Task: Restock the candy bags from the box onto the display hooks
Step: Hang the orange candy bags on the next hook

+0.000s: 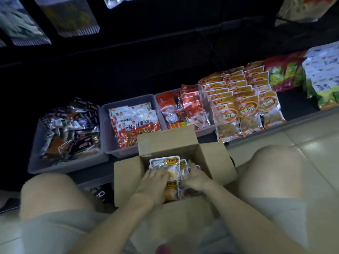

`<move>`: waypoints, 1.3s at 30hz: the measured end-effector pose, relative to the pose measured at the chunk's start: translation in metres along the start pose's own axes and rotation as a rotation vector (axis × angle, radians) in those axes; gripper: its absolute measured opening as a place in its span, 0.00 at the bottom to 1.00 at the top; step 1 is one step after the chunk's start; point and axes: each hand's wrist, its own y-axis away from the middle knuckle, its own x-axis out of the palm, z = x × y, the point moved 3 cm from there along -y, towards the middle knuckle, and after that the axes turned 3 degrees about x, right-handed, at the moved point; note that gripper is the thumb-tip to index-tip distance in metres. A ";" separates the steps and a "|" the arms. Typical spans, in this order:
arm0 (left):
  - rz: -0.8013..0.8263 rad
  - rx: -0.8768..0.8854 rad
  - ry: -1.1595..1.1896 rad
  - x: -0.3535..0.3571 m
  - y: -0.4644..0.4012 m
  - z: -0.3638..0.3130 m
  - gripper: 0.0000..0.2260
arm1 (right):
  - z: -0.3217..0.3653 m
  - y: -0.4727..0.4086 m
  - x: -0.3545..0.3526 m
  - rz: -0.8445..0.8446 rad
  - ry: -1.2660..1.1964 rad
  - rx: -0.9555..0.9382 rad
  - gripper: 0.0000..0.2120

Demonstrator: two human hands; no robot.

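Inside an open cardboard box (165, 145) between the person's knees, the left hand (153, 181) lies flat, fingers spread, on the candy bags (171, 165). Just right of it, the right hand (195, 177) curls its fingers into the same pile; whether it pinches a bag cannot be told. Beyond both hands, grey bins (110, 143) hold snack packets.

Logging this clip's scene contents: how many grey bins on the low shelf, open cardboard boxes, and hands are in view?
Grey bins: 3, at left, middle and right
Cardboard box: 1
Hands: 2, left hand and right hand, both in the box on the candy bags
Total: 6
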 end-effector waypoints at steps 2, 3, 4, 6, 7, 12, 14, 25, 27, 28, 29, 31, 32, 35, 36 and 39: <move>-0.025 -0.019 -0.002 0.002 -0.006 0.002 0.40 | -0.003 -0.006 0.006 0.029 -0.161 0.024 0.48; -0.036 -0.029 0.005 0.002 -0.009 0.004 0.41 | -0.005 -0.009 0.009 0.036 -0.223 0.033 0.52; -0.045 -0.037 0.005 0.002 -0.011 0.005 0.42 | -0.007 -0.012 0.011 0.040 -0.265 0.036 0.54; -0.042 -0.049 0.002 0.001 -0.015 0.008 0.43 | -0.010 -0.016 0.013 0.054 -0.313 0.043 0.53; -0.035 -0.055 0.001 0.001 -0.017 0.009 0.44 | -0.009 -0.016 0.013 0.054 -0.326 0.041 0.50; 0.012 -0.098 -0.013 -0.001 -0.024 0.018 0.50 | -0.009 -0.027 0.014 0.030 -0.372 0.036 0.37; 0.023 -0.104 -0.010 0.000 -0.027 0.022 0.51 | -0.010 -0.030 0.014 0.005 -0.392 0.037 0.33; -0.012 -0.102 -0.064 0.005 -0.031 0.032 0.51 | -0.012 -0.034 0.022 0.033 -0.386 0.035 0.26; 0.003 -0.058 -0.098 0.009 -0.029 0.034 0.46 | -0.010 -0.031 0.022 0.076 -0.350 0.013 0.28; 0.010 -0.042 -0.105 0.010 -0.029 0.034 0.44 | -0.009 -0.029 0.023 0.109 -0.327 0.003 0.29; 0.013 -0.031 -0.104 0.010 -0.029 0.034 0.42 | -0.008 -0.027 0.024 0.139 -0.289 -0.007 0.31; 0.013 -0.020 -0.095 0.012 -0.030 0.034 0.40 | -0.007 -0.023 0.026 0.182 -0.202 -0.024 0.38; 0.011 -0.018 -0.092 0.013 -0.031 0.034 0.40 | -0.007 -0.022 0.027 0.188 -0.158 -0.032 0.40; 0.019 -0.007 -0.083 0.015 -0.033 0.033 0.42 | -0.006 -0.016 0.029 0.143 -0.034 -0.072 0.39; 0.021 0.001 -0.076 0.014 -0.033 0.033 0.41 | -0.005 -0.014 0.029 0.123 -0.010 -0.088 0.38; 0.006 0.014 -0.055 0.010 -0.033 0.033 0.37 | -0.003 -0.011 0.030 0.102 0.020 -0.115 0.36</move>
